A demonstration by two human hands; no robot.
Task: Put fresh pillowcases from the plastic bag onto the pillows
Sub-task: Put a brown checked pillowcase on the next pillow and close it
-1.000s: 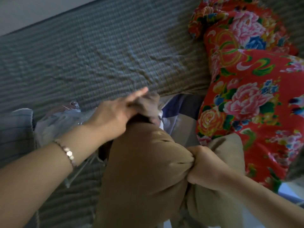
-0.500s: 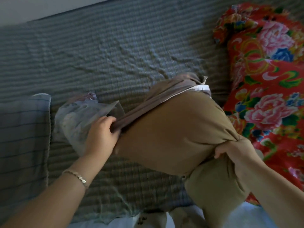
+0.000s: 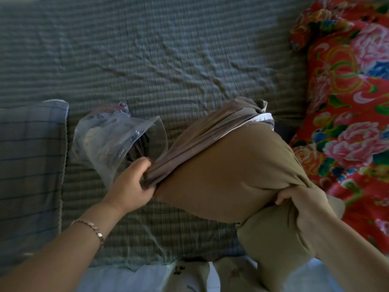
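Two grips: left hand (image 3: pixel 130 182), right hand (image 3: pixel 294 201) clench pillowcase (image 3: pixel 227 175); plastic bag (image 3: pixel 109 140) holds fabric, perhaps.

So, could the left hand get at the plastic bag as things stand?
Probably yes. The left hand sits right beside the open mouth of the plastic bag with nothing between them, but it is gripping the bunched pillowcase and would have to let go first.

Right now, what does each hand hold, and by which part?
The left hand grips the grey-brown pillowcase by its bunched near end. The right hand grips the tan pillow at its squeezed narrow part.
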